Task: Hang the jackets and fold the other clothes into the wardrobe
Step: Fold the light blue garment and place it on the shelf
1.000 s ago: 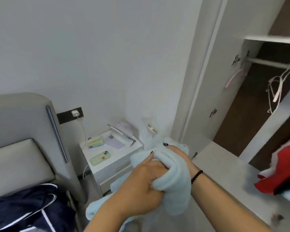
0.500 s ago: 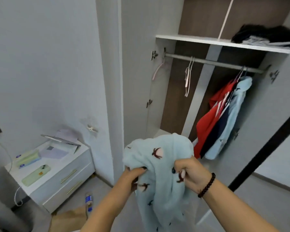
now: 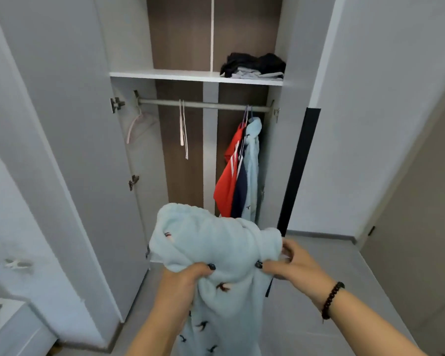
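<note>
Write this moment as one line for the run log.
left hand: grips light blue fleece garment | right hand: grips same | place: before open wardrobe | state: not yet stored

Both forearms are bare to the bottom edge of view, no sleeves showing. The left hand (image 3: 180,281) and the right hand (image 3: 297,263) each have nails painted a dark, near-black polish. A bracelet of dark round beads (image 3: 332,299) circles the right wrist. No rings or watch show.
</note>
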Action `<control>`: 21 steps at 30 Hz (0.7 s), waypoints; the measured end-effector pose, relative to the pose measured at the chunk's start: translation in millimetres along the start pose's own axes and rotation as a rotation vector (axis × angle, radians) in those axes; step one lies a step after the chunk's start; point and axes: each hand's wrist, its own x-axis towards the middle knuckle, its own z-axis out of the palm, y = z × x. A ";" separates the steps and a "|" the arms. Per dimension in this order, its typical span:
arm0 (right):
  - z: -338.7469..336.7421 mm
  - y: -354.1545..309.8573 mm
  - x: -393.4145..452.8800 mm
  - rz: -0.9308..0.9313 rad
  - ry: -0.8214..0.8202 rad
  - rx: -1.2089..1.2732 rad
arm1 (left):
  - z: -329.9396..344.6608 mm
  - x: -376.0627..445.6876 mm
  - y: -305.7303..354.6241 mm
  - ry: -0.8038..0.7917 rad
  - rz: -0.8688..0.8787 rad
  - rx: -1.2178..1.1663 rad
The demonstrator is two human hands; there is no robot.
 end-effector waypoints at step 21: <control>74.4 -118.7 56.8 -0.284 0.382 -0.078 | -27.0 61.3 54.9 -0.481 0.684 1.155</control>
